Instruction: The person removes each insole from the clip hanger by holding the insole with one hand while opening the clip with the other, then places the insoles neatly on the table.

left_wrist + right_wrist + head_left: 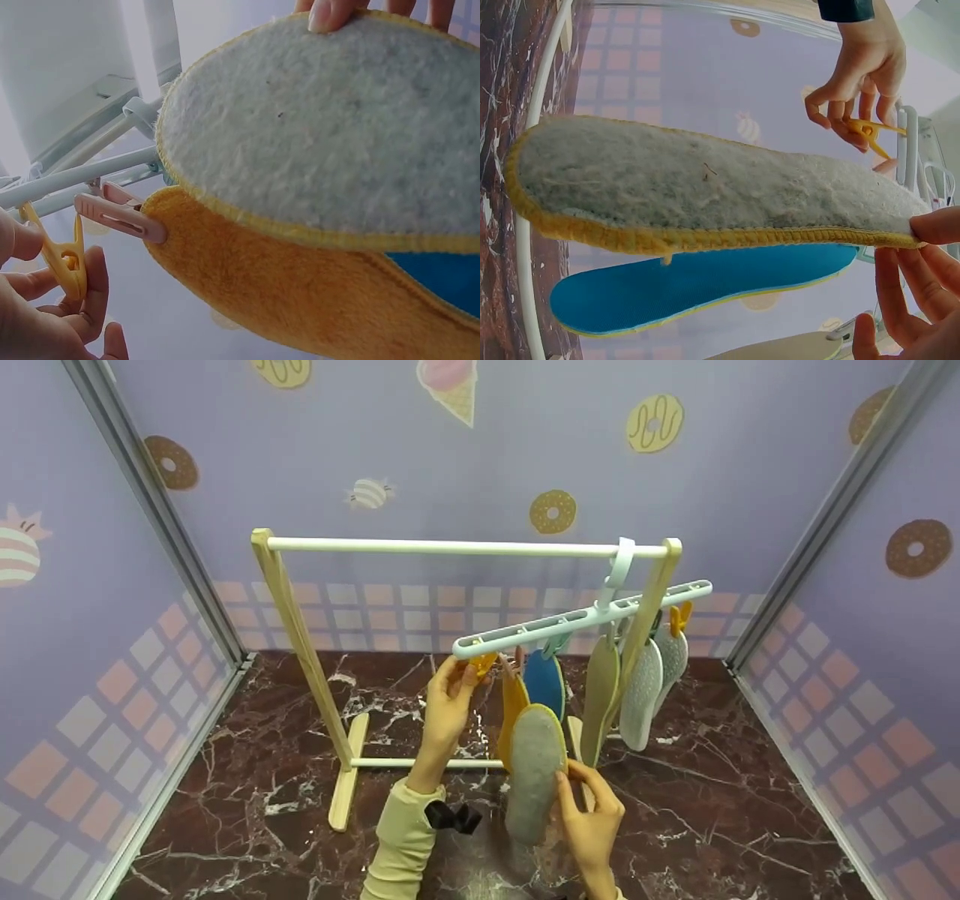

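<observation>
My left hand (444, 716) pinches a yellow clothespin (67, 262) that hangs from the near end of a pale clip hanger (525, 631). Between the thumb and fingers of my right hand (592, 814) is the edge of a fuzzy grey insole (534, 772) with yellow stitching, held up in front of the hanger. Beside the yellow clothespin, a pink clothespin (124, 217) grips an orange insole (247, 285), partly covered by the grey one. A blue insole (544, 684) hangs behind them from a green clothespin (556, 643).
The hanger hooks over the white rail of a wooden stand (450, 546), near its right post. Farther along hang a tan insole (601, 697) and two whitish dotted insoles (642, 697), one near another yellow clothespin (680, 619). Beneath is a dark red marbled surface (247, 825).
</observation>
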Demonstrator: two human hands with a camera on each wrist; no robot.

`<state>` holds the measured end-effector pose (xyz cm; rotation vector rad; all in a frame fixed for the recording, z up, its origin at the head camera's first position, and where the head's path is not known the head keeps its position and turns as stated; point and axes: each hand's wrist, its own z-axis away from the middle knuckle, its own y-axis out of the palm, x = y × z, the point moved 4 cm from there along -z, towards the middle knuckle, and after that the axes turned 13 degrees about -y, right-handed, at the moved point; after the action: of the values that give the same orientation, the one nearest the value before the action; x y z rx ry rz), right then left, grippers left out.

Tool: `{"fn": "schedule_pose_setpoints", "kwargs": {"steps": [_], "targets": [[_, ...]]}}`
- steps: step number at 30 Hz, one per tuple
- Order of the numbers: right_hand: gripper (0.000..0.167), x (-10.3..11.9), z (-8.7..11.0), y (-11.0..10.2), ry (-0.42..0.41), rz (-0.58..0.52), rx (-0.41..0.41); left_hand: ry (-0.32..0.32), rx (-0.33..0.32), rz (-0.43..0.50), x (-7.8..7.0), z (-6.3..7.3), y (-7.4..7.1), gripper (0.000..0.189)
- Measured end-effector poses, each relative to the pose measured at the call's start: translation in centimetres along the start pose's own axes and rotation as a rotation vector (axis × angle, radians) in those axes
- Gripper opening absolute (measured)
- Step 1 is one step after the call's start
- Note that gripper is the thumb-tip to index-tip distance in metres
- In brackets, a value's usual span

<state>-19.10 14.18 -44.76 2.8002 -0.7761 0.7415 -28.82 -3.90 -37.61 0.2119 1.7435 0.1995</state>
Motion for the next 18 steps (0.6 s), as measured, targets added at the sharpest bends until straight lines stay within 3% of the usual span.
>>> {"fn": "schedule_pose_setpoints", "kwargs": {"steps": [9,18], "targets": [[0.019,-0.1,-0.2,-0.6,0.031,0.054,-0.005,0.041,-0.010,-0.017,0.7,0.1,-0.6,0.039],[0.014,-0.8,-0.1,-1.3,0.100,-0.001,-0.018,0.033,-0.033,-0.068,1.5,0.5,-1.1,0.036]]}}
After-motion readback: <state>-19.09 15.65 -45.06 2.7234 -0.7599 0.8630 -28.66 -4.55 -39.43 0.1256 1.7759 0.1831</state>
